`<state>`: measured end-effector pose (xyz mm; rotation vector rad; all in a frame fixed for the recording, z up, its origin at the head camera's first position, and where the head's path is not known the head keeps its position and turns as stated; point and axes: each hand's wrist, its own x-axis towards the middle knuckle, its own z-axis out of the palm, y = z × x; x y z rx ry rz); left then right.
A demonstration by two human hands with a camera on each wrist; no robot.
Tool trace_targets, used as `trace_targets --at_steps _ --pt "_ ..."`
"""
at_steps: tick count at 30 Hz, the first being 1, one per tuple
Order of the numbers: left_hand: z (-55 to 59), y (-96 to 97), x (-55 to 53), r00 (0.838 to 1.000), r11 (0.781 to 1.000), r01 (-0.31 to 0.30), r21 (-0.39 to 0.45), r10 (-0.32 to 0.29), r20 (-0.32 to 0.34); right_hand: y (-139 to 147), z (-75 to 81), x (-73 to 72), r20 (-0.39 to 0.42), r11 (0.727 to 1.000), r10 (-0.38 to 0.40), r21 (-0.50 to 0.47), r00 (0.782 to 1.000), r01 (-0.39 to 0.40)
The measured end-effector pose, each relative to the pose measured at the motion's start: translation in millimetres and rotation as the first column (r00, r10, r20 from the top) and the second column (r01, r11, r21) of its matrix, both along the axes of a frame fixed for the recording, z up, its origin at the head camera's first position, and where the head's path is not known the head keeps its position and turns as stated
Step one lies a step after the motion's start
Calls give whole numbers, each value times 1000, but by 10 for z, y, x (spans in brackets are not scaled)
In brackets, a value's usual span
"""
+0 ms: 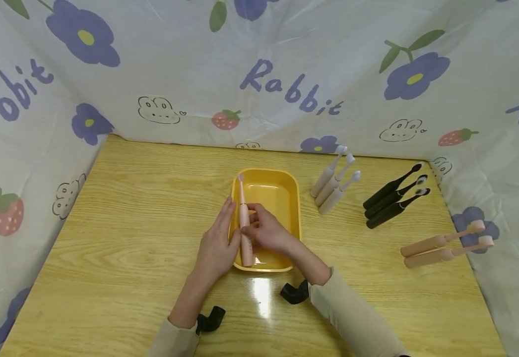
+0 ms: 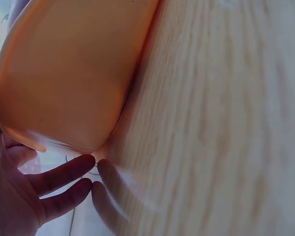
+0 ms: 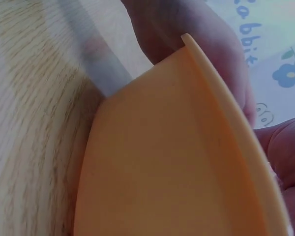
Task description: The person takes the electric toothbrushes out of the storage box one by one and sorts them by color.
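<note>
A pink electric toothbrush (image 1: 244, 215) lies lengthwise along the left side of a yellow tray (image 1: 298, 218), its head toward the far rim. My right hand (image 1: 268, 230) reaches over the tray and pinches the toothbrush handle between thumb and fingers. Along the tray's left rim rests my left hand (image 1: 215, 248), fingers mostly straight, thumb beside the handle. In the left wrist view, the left fingertips (image 2: 86, 169) are down by the table at the tray's outer wall (image 2: 73, 69). The tray's outer side (image 3: 147, 147) hides most of the right hand's grip in the right wrist view.
Right of the tray lie three light grey toothbrushes (image 1: 329, 184), then three black ones (image 1: 384, 202). Two peach toothbrushes (image 1: 426, 253) lie near the table's right edge. A printed cloth (image 1: 188, 74) surrounds the wooden table (image 1: 130, 208) at the back and sides.
</note>
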<state>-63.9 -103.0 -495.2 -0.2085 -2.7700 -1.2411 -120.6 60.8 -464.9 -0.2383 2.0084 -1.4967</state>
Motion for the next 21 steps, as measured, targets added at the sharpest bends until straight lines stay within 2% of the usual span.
trace_targets --at_steps 7,12,21 --pt "-9 10 -4 1000 1000 -9 -11 9 -15 162 101 49 -117 996 -71 -64 991 64" --pt "-18 13 -5 1000 1000 -6 0 6 -21 292 194 74 -205 990 -121 -95 971 104" --pt "-11 17 -11 999 1000 -4 5 4 -53 566 387 121 -293 980 -190 -109 937 165"
